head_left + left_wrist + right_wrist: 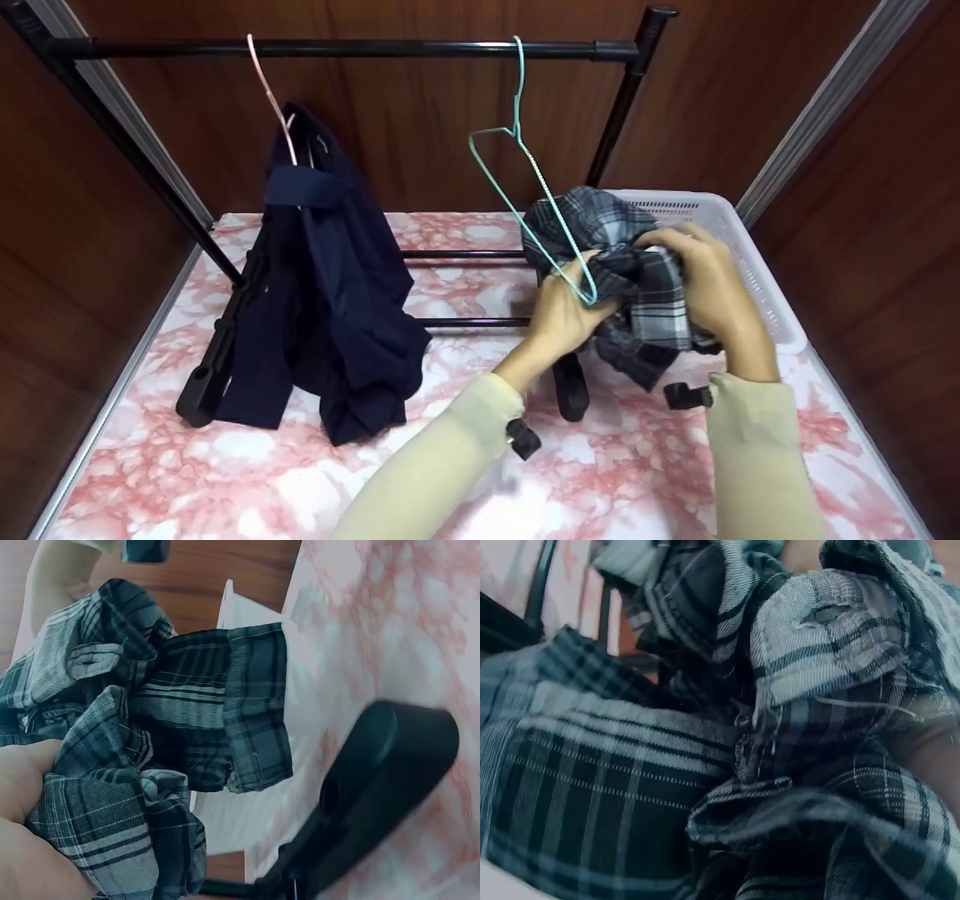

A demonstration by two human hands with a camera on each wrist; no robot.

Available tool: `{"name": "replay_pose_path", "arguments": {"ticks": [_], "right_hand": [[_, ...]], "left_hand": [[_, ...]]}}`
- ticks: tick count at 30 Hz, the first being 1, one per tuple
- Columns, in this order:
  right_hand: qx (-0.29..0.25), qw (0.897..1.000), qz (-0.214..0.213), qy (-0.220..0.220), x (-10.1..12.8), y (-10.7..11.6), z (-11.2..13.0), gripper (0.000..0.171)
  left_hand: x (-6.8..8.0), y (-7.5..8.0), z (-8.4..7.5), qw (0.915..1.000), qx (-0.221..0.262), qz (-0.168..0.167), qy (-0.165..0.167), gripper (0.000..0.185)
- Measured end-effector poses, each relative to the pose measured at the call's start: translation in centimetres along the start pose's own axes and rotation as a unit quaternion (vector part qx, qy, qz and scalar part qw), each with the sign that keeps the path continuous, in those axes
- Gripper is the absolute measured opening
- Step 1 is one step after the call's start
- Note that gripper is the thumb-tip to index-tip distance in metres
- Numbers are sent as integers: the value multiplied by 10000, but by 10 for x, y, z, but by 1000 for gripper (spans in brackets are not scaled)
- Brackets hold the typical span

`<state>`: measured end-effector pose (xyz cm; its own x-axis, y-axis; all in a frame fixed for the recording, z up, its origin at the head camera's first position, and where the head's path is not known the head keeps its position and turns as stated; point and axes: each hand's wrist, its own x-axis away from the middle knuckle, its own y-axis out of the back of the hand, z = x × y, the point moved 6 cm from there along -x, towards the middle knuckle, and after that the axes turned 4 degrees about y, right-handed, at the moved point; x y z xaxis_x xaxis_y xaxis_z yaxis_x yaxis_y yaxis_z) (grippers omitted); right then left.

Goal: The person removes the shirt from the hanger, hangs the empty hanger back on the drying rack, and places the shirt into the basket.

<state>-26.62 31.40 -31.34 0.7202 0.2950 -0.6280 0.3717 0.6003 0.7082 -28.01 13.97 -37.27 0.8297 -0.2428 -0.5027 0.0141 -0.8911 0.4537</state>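
A crumpled grey-and-black plaid garment (pixel 660 300) is bunched between both hands. My left hand (pixel 562 311) grips its near left side, thumb and fingers pressed into the cloth (pixel 97 817). On the other side, my right hand (pixel 709 285) holds the folds with curled fingers. A mint-green wire hanger (pixel 517 120) hooks over the rail, and its lower corner overlaps the left hand and the cloth. A tab with a buttonhole (pixel 829 637) shows close up in the right wrist view, where cloth hides most of that hand.
Navy clothing (pixel 352 277) hangs at the left on a pink hanger (pixel 268 94). The black rack has a top rail (pixel 390 49), low crossbars and a foot (pixel 572 390) beside the left hand. Behind the right hand stands a white plastic basket (pixel 772 300). Wood-grain walls surround the pink marbled surface.
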Motion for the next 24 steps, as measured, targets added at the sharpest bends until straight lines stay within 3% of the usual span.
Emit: {"name": "replay_pose_path", "arguments": {"ticks": [11, 14, 24], "right_hand": [[346, 9982, -383, -319, 3, 34, -30, 33], [419, 9973, -460, -401, 4, 40, -37, 32], [639, 9898, -1008, -775, 11, 59, -56, 29]], "left_hand": [[-25, -35, -15, 9985, 25, 369, 403, 68], [-30, -44, -18, 9980, 189, 510, 316, 68], [-49, -69, -31, 9954, 52, 957, -66, 68]]}}
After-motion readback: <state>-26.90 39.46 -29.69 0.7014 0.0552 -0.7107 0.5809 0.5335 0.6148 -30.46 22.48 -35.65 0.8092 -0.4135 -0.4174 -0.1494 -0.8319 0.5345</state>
